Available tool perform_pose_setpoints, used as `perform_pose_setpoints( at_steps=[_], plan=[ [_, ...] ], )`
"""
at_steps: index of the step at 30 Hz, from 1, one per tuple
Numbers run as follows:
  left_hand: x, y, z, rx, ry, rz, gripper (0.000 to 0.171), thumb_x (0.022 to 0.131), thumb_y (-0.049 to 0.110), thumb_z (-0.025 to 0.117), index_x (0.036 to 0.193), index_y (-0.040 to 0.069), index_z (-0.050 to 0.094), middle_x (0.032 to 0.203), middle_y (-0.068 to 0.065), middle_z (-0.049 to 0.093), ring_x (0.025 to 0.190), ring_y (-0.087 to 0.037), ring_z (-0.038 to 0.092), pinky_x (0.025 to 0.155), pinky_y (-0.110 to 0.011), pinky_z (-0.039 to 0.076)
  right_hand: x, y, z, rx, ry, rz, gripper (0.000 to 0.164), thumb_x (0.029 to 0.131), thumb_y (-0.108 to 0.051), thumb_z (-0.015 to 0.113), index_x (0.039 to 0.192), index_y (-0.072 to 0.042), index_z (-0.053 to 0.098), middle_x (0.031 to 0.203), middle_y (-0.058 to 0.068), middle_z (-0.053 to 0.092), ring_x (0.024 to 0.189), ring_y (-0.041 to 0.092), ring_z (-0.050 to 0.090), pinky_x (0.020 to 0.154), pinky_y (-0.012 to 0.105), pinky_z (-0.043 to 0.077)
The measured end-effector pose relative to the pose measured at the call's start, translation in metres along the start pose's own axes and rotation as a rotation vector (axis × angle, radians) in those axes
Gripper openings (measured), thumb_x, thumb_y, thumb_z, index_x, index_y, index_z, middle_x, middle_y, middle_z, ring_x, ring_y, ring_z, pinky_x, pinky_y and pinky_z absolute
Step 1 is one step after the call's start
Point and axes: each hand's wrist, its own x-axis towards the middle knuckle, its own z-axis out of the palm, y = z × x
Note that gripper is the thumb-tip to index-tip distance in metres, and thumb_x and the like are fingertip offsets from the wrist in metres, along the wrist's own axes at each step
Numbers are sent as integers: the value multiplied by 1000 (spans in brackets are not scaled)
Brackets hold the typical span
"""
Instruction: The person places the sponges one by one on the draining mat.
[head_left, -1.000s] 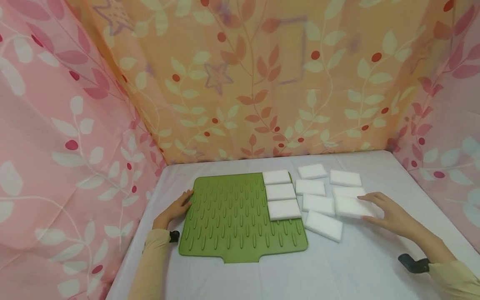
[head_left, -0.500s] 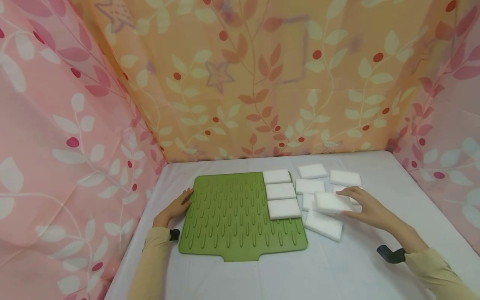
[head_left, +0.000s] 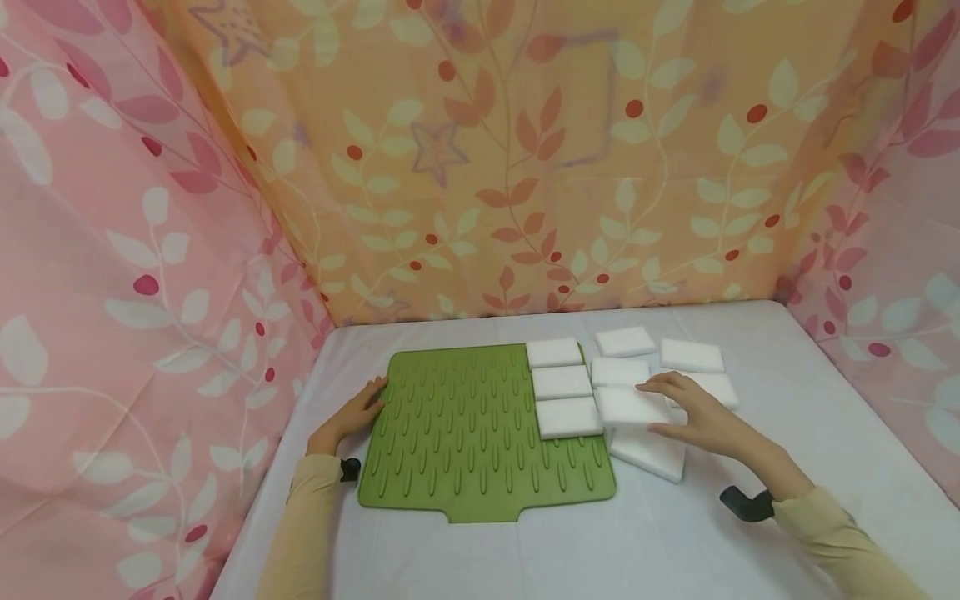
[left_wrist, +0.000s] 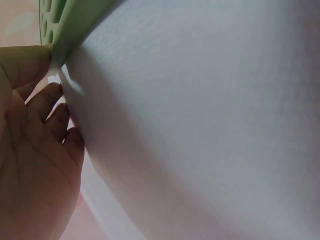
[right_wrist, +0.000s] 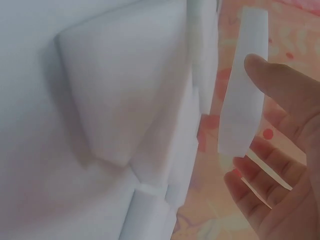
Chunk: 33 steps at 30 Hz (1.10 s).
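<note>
In the head view my right hand (head_left: 697, 417) pinches a white sponge (head_left: 632, 406) by its right end, thumb on one side and fingers on the other. The right wrist view shows this sponge (right_wrist: 245, 85) lifted off the table. Below it lie other white sponges (head_left: 651, 454), one largely hidden by it. A green ridged mat (head_left: 457, 433) lies flat, with three sponges (head_left: 567, 417) in a column along its right side. My left hand (head_left: 352, 414) rests at the mat's left edge; in the left wrist view its thumb touches the mat's rim (left_wrist: 75, 30), fingers loosely bent.
More loose sponges (head_left: 692, 356) lie to the right of the mat on the white-covered table (head_left: 570, 554). Patterned cloth (head_left: 480, 208) stands behind the table and along both sides. The mat's short tab (head_left: 482, 515) points toward me.
My right hand has carried the held sponge leftward from the right-hand group, toward the column of sponges on the mat. My left hand stays at the mat's edge.
</note>
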Motion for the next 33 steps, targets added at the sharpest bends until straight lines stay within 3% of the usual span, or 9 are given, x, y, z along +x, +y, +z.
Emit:
perform_pose_setpoints(
  at_steps=[7,13,22,27,33],
  plan=[
    [0,2,-1,0,4,9,54,99,7,40,146,-5,16,149,-30,8,137,-48,0,110,-60,5,6,-11,11,49,-24,0,58,72,-28,79,124,-13,58,120,-1,51,110,17,46,88,38,42],
    [1,1,0,17,5,7,54,99,8,40,146,-5,17,149,-30,9,137,-48,2,110,-59,6,9,-20,21,74,-43,-37,58,73,-29,79,125,-11,57,118,0,53,108,16,47,86,39,44],
    [0,1,1,35,11,9,53,99,9,39,145,-6,17,149,-31,9,136,-49,2,109,-60,6,13,-35,35,106,-102,-27,59,74,-38,76,127,-18,57,116,-4,52,107,12,47,85,37,47],
    [0,2,1,30,13,14,53,99,8,40,146,-6,17,149,-31,9,137,-49,3,109,-60,7,12,-42,42,101,-131,-17,57,75,-44,73,126,-23,57,117,-9,50,107,9,47,86,36,47],
    [0,2,2,25,19,21,53,99,8,40,145,-6,18,149,-32,10,137,-49,3,109,-60,7,12,-47,48,65,-130,-63,57,73,-46,75,123,-23,59,114,-9,52,105,10,50,85,36,47]
  ],
)
